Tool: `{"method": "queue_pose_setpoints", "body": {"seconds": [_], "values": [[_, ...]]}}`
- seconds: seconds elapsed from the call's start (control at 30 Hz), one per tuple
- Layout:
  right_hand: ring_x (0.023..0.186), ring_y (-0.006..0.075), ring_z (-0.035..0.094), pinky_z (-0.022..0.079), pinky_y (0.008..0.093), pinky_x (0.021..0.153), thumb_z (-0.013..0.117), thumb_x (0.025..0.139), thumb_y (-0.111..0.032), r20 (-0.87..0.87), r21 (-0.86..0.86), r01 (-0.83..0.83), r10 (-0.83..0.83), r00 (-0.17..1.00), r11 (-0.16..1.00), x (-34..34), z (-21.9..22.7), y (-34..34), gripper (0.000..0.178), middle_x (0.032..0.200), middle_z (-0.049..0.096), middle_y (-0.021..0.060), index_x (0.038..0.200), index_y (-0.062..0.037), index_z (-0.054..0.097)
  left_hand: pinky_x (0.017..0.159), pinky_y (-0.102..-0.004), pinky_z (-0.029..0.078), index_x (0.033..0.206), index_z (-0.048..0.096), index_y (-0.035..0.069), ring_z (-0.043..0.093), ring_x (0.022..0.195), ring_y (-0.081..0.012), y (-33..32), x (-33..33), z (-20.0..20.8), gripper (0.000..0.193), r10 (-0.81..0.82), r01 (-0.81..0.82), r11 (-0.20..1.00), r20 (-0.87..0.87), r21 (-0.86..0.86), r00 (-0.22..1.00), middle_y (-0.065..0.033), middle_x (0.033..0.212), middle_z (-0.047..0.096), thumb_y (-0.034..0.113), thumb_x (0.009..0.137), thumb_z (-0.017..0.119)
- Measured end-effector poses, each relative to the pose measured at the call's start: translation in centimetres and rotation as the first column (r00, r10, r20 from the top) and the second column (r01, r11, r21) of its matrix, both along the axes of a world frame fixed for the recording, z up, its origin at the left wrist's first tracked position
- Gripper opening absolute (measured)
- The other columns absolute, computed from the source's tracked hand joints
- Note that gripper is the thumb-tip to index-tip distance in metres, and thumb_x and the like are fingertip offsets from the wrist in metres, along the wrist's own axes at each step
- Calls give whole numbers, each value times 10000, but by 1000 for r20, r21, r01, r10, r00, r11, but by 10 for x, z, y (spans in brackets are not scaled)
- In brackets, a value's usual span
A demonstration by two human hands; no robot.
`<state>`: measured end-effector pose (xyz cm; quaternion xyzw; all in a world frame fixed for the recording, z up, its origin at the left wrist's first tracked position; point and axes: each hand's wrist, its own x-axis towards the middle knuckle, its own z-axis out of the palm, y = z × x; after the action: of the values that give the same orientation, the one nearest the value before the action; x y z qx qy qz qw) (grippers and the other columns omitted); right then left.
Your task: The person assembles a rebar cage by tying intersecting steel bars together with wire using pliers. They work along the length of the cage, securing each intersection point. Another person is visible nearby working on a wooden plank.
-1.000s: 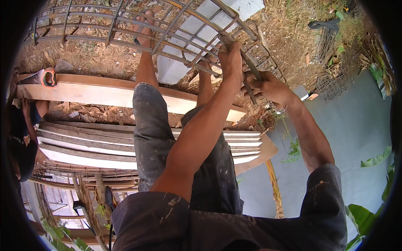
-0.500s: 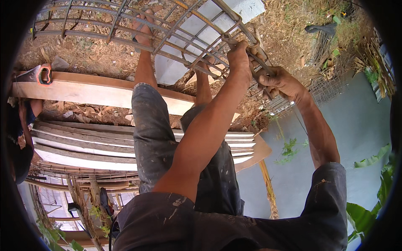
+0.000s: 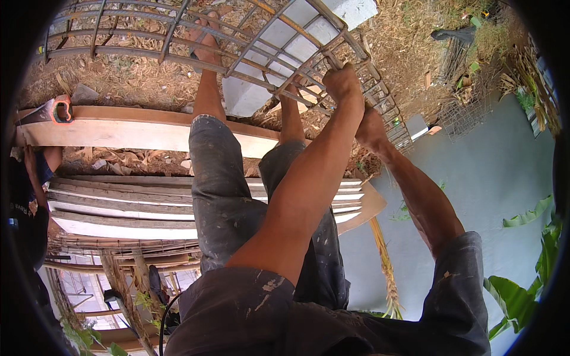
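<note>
A cage of rusty steel reinforcing bars (image 3: 237, 62) spans the top of the view, its end bending down toward the right. At that end my left hand (image 3: 343, 83) is closed in a fist around a thick, short metal bar whose end sticks out above it. I cannot tell whether this bar is a tool or part of the cage. Just below and to the right, my right hand (image 3: 372, 127) is up against the cage's end bars. Its fingers are hidden behind my left wrist and the bars, and so is anything in them.
A pale block (image 3: 240, 95) lies beneath the cage beside my bare feet. At left, a handsaw (image 3: 59, 110) with an orange-edged handle rests by a long wooden plank (image 3: 148, 130), near another person (image 3: 35, 202). White-faced boards (image 3: 119, 219) are stacked nearer; a grey wall (image 3: 475, 178) stands right.
My right hand has moved left and down, behind my left wrist; its fingers showed before around a dark metal piece. My left hand and the cage have shifted slightly right in view.
</note>
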<state>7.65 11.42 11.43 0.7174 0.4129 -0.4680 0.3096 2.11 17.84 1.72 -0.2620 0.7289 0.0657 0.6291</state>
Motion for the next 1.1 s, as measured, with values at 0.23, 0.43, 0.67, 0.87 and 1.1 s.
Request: {"method": "queue_pose_setpoints", "body": {"seconds": [0.23, 0.43, 0.67, 0.87, 1.1], "values": [[584, 96, 548, 399, 269, 481, 630, 895, -103, -79, -326, 945, -996, -47, -19, -89, 15, 11, 146, 774, 618, 15, 1032, -97, 581, 745, -465, 542, 948, 612, -52, 687, 837, -395, 2, -54, 21, 487, -613, 608, 773, -30, 183, 789, -243, 829, 686, 408, 802, 681], [748, 164, 641, 520, 309, 623, 550, 972, -388, -7, -726, 628, -911, -412, -279, -47, 9, 5, 383, 923, 672, 96, 1156, -53, 572, 700, -496, 487, 946, 630, -70, 640, 724, -414, 9, -95, 22, 378, -861, 813, 349, -183, 466, 475, -256, 773, 656, 296, 922, 541], [746, 262, 676, 583, 386, 698, 490, 988, -451, -199, -669, 736, -979, -46, 102, -1, -12, -20, 534, 999, 677, 171, 1198, 39, 527, 723, -501, 517, 839, 649, -59, 652, 771, -458, 19, -107, 6, 213, -732, 890, -100, -639, 445, 237, -285, 773, 657, 134, 840, 562], [927, 261, 674, 535, 410, 809, 499, 1008, -316, -255, -537, 831, -911, -323, -145, -47, 1, -65, 347, 1025, 651, 132, 1216, -38, 517, 691, -517, 510, 902, 650, 23, 648, 752, -442, -7, -60, 31, 201, -748, 761, -492, -653, 423, -120, -267, 775, 652, 184, 841, 546], [1025, 385, 558, 456, 481, 862, 632, 891, -326, -12, 530, 300, -347, 938, 793, 49, -34, -175, 565, 1083, 564, 210, 1336, -31, 449, 433, -338, 388, 803, 582, 87, 475, 438, -202, -30, -137, 8, 108, -605, 694, 472, -373, 544, 703, -75, 615, 555, 128, 889, 530]]}}
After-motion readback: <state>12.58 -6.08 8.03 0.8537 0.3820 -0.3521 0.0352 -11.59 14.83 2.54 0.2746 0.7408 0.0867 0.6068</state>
